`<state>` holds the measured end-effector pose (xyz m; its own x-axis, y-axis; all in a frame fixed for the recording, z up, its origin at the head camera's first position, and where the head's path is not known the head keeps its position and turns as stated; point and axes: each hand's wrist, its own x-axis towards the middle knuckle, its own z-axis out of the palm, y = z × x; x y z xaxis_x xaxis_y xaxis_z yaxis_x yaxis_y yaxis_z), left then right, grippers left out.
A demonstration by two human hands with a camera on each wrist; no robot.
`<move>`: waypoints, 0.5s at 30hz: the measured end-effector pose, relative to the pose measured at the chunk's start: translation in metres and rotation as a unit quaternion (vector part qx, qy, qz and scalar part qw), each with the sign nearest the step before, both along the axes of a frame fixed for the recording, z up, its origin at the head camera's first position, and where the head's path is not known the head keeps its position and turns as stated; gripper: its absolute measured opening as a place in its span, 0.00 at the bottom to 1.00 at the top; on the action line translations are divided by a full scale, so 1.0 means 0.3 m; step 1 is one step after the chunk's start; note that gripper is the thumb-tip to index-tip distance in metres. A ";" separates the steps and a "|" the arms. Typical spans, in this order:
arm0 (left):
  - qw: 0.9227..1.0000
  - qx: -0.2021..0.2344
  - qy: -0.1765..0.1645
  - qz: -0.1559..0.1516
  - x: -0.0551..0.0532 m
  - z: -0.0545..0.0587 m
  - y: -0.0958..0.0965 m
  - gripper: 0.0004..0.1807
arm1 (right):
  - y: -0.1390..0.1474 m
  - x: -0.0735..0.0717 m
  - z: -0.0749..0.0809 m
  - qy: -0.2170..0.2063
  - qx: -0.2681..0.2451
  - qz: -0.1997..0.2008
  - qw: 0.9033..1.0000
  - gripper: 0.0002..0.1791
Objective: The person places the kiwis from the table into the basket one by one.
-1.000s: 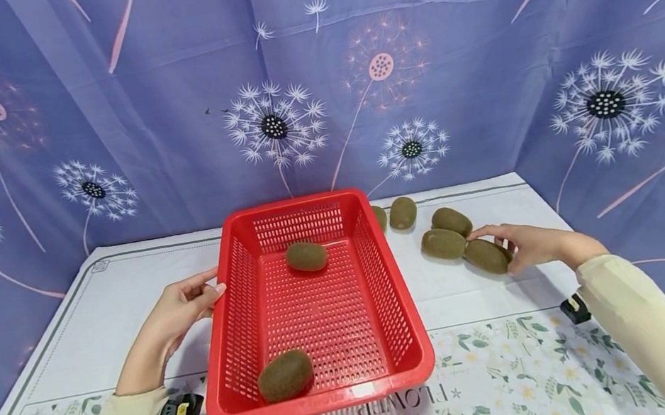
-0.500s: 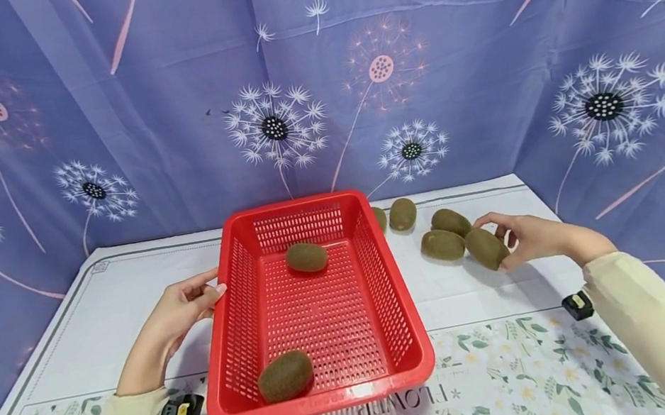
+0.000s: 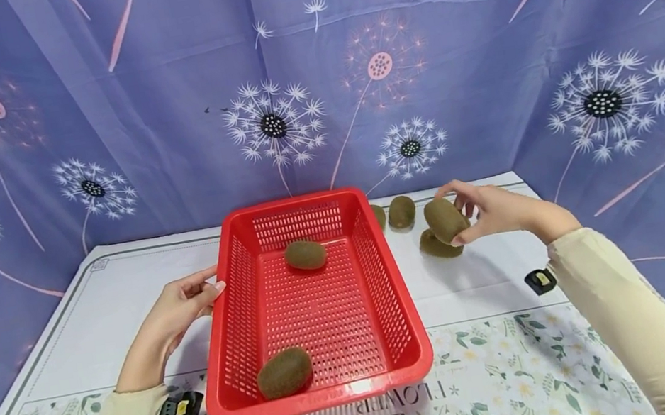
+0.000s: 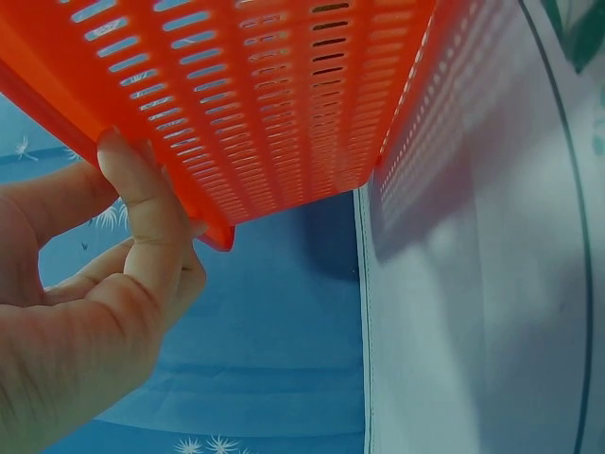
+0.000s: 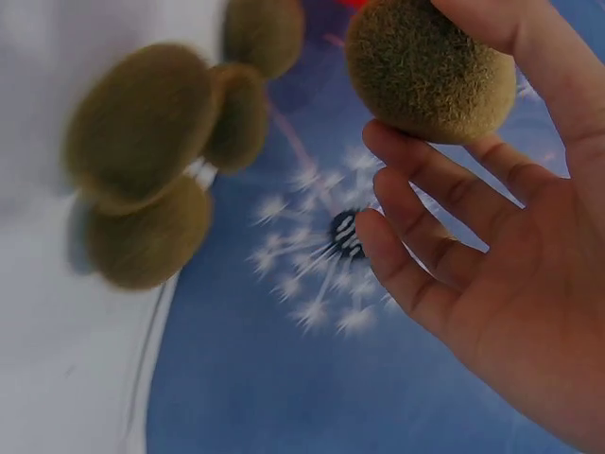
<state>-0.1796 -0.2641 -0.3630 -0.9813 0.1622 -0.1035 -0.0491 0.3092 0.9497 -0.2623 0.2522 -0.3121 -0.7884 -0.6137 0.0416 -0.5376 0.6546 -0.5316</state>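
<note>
red basket (image 3: 323, 316) from my right hand (image 3: 494, 208): off to the left and a bit nearer my body, apart; its right wall stands between held kiwi (image 3: 445, 221) and basket floor. Sideways relation matters most here, I judge.
held kiwi, where: in my right fingers, right of the basket; clear of the other fruit in the right-wrist view.
held kiwi, long axis: slanted in the head view, upper left to lower right; not in line with the basket wall.
nearer hand: right, it has the fruit; left hand (image 3: 182, 304) is across at the basket's far-left side.
right hand state: pinching held kiwi, thumb on the near side, fingertip at the far side; the other fingers loosely bent, not wrapped round it.
left hand state: pinching the basket's left rim, thumb on top, fingers outside.
kiwi look: brown-green, oblong, plump, short fuzz plain in the right-wrist view; skin under my fingers can't tell.
loose kiwis: nearest table kiwi (image 3: 438, 247) partly covered by held kiwi in the head view; back kiwi (image 3: 401, 213) near the basket; rim kiwi (image 3: 380, 216) half hidden by the basket edge. Right-wrist view shows four, so one is out of sight from the head.
basket contents: far basket kiwi (image 3: 305, 255) toward the back wall, front basket kiwi (image 3: 284, 372) by the front left corner; well apart.
</note>
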 end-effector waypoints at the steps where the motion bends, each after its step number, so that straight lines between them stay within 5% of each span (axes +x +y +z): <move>1: 1.000 -0.001 -0.001 0.000 0.000 0.001 0.000 0.33 | -0.022 -0.006 0.014 0.002 -0.002 0.003 1.000 0.41; 7: 1.000 -0.005 -0.002 0.003 0.002 0.005 0.000 0.33 | -0.149 -0.040 0.087 0.030 -0.007 0.026 0.999 0.41; 15: 1.000 -0.004 0.001 0.001 0.006 0.007 0.001 0.33 | -0.333 -0.055 0.162 -0.011 -0.038 0.052 0.998 0.41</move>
